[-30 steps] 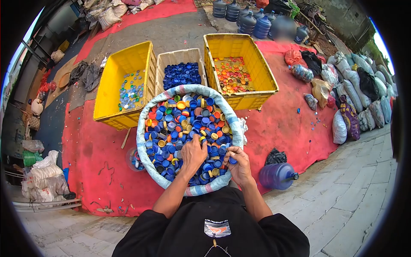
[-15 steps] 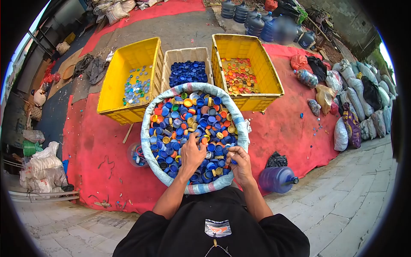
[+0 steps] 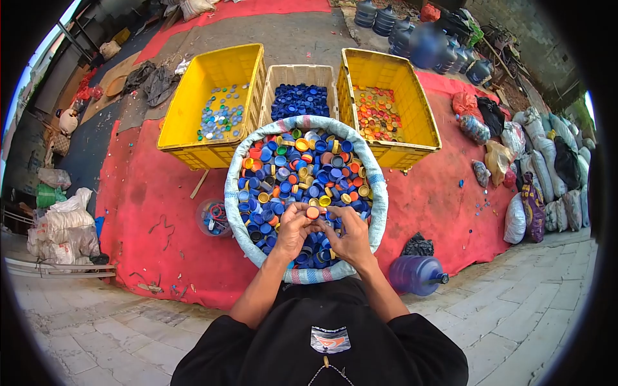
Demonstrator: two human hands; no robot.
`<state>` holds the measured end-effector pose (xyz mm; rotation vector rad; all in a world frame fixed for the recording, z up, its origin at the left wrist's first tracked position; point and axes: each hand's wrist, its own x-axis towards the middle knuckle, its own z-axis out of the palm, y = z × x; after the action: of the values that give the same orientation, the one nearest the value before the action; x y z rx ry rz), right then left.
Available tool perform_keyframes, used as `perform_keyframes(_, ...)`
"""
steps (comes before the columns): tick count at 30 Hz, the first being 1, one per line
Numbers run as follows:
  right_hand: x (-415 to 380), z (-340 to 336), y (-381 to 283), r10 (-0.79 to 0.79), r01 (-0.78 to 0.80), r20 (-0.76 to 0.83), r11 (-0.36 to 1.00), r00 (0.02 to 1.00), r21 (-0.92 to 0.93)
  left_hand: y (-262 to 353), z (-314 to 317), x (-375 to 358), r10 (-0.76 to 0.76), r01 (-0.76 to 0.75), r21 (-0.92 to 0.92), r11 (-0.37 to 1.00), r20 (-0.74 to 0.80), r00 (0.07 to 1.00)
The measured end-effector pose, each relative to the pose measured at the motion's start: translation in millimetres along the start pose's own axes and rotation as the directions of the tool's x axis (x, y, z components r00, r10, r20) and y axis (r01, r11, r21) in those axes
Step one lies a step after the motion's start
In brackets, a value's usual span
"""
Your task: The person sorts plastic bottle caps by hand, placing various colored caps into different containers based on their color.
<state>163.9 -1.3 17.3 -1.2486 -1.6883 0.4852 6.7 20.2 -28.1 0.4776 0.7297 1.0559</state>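
- Sack [image 3: 376, 186] is standing open in front of the person, its rim ringing a heap of mixed caps [image 3: 315, 174]; clock directions are being read from its centre.
- Orange cap [image 3: 313, 213] is being held over the heap, just off centre toward 5 o'clock.
- Left hand [image 3: 293, 235], between 6 and 7 o'clock, is gripping this cap between thumb and fingers.
- Right hand [image 3: 353, 241] is reaching in between 4 and 5 o'clock, fingers bending close beside the cap; cannot tell whether they are gripping anything.
- White crate [image 3: 302, 73] is standing at 12 o'clock, holding blue caps [image 3: 300, 101].
- One yellow crate [image 3: 222, 63] is standing between 10 and 11 o'clock, a second yellow crate [image 3: 383, 71] between 1 and 2; both are holding loose caps.
- Clear tub [image 3: 205, 226] is sitting near 9 o'clock.
- Water jug [image 3: 415, 273] is lying on its side at 4 o'clock.
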Motion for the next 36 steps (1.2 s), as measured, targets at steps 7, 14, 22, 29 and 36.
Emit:
perform_keyframes(7, -6.6, 2.8, 9.7, 0.001, 0.025, 0.231, 0.994, 0.973, -0.110, -0.3, 0.4, -6.7, -0.005, 0.004, 0.202, 0.979, 0.004, 1.000)
perform_keyframes(14, -7.4, -2.8, 6.2, 0.078, -0.084, 0.289, 0.996, 0.954, 0.006, -5.1, 6.0, -12.4, 0.023, -0.012, 0.345, 0.938, -0.027, 0.999)
perform_keyframes(22, -7.8, -5.0, 5.7, 0.240, -0.269, 0.326, 0.962, 0.914, 0.048, -3.5, 2.6, -14.0, 0.007, -0.008, 0.324, 0.946, 0.006, 1.000)
perform_keyframes(29, -13.4, -9.0, 2.6, 0.376, -0.403, 0.310, 0.915, 0.873, 0.025, -0.2, -2.9, -17.6, 0.010, -0.003, 0.213, 0.977, -0.033, 0.999)
perform_keyframes(36, -17.1, -20.5, 18.0, 0.229, -0.236, 0.318, 0.972, 0.920, -0.015, 16.8, -35.1, -22.5, 0.026, -0.054, -0.166, 0.985, -0.165, 0.986)
